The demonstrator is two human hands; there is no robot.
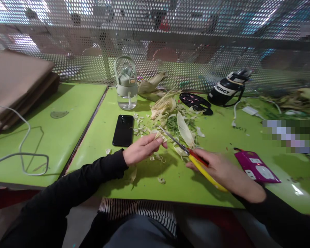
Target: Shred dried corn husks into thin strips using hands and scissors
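My left hand [144,148] is closed, its thumb and fingers pinching a pale strip of corn husk [161,136]. In my right hand [222,170] is a pair of scissors [206,173] with yellow and red handles, blades pointing away to the left. The blade tips come close to the strip; whether they touch it I cannot tell. Just beyond the hands lies a heap of dry husks [163,106] and green shreds [172,123]. One long pale husk leaf [185,129] rests by the scissors. Small cut husk bits [140,128] are scattered left of the heap.
A black phone [123,130] lies left of the scraps, with a clear water bottle [126,90] behind it. Further right are a black patterned object [193,102], a black bottle [226,90], a white cable [255,111] and a purple device [257,166]. Brown folded sheets [18,81] lie far left.
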